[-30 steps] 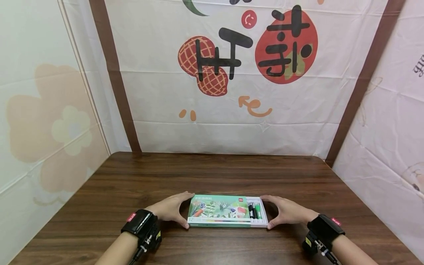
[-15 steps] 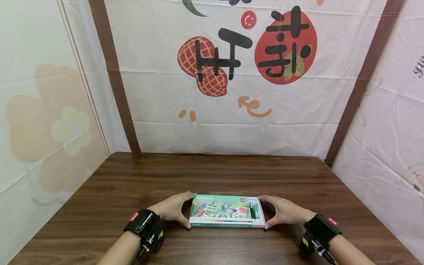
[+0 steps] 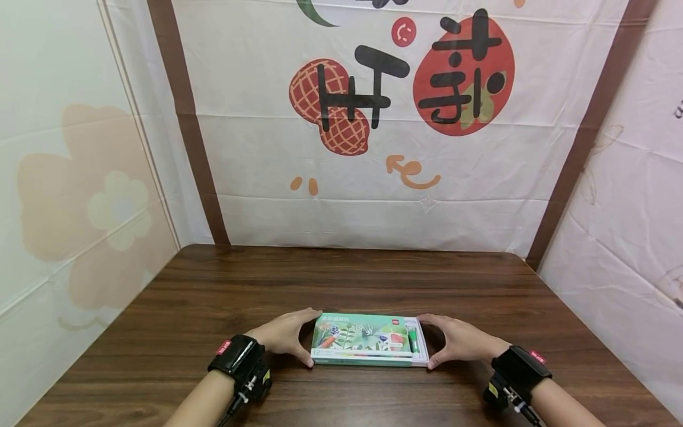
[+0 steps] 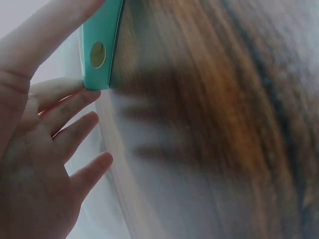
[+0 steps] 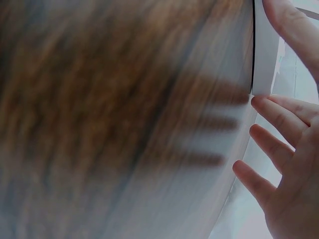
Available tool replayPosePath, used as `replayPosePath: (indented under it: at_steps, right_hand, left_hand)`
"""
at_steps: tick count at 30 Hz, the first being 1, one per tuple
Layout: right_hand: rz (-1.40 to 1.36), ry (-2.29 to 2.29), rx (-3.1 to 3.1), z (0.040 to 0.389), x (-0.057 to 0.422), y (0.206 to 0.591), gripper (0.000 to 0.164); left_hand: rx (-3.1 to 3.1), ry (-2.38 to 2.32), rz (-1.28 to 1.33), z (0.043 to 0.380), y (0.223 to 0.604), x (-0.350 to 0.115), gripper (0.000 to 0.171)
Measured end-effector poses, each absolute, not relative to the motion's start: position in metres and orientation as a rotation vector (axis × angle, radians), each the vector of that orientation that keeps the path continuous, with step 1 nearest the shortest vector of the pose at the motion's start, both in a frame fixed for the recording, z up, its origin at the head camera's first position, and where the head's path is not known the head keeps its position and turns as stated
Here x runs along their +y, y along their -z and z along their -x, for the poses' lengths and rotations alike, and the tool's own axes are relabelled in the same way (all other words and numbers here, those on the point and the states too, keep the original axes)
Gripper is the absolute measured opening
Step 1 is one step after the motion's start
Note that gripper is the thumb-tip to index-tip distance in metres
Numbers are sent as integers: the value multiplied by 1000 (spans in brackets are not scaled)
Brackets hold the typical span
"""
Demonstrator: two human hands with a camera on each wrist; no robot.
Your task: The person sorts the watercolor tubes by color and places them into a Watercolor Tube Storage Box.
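Note:
A flat paint box with a green printed sleeve lies on the table in the head view. Its white inner tray sticks out a little at the right end, showing a green paint tube. My left hand grips the sleeve's left end, thumb at the near corner and fingers at the far one. At the other end my right hand holds the tray's outer corners the same way. The left wrist view shows the sleeve's green end face with a round hole. Most of the tray is hidden inside the sleeve.
The brown wooden table spreads around the box. A white printed cloth hangs behind its far edge, with more cloth at both sides. Each wrist wears a black strapped camera with a cable.
My left hand has moved right with the sleeve, and the tray has gone further into it. A black tube seen before is now covered. My right hand has barely shifted left.

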State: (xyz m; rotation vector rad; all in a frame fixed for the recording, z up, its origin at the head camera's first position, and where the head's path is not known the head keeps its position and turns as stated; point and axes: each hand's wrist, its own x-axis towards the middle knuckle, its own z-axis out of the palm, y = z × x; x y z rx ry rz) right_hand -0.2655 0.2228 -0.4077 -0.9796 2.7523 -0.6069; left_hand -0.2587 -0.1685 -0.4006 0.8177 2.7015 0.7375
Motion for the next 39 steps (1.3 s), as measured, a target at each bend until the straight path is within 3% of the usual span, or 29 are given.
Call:
replayPosePath:
  at_steps: [27,34,39]
  right_hand:
    - [931,650,2687,267,219,411,94]
    - [907,589,2693,265,220,414,82]
    - [947,516,2760,264,213,411,83]
  left_hand:
    - [2638,-784,-830,263,406,-159,98]
    - [2642,-783,-865,258,408,-173,82]
    - [2674,-815,-846,258,407,-170,74]
